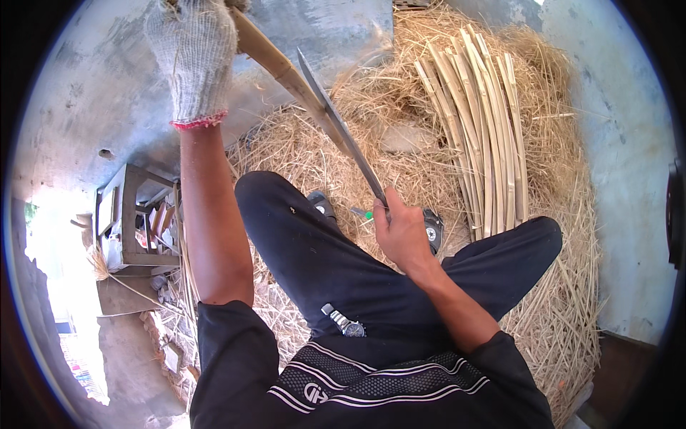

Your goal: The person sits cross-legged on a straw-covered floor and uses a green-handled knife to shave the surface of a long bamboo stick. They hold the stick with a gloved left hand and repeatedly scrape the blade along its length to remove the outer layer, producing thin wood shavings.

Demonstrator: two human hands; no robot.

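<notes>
My left hand [193,64], in a grey knit glove with a red cuff, is raised at the upper left. It is closed around the upper end of a split bamboo strip [275,63], though its fingers are partly cut off by the picture's edge. The strip slants down to the right over my knees. In my bare right hand [404,232] is the handle of a long knife [350,139]. Its narrow dark blade points up and left and lies against or just beside the strip; contact is hard to tell.
Several split bamboo strips [489,143] lie in a row on shavings [557,171] at the right. A wristwatch [353,328] rests on my lap. Dark footwear [434,230] shows between my knees. A cluttered wooden stand [128,222] is at the left. Walls [629,143] enclose the space.
</notes>
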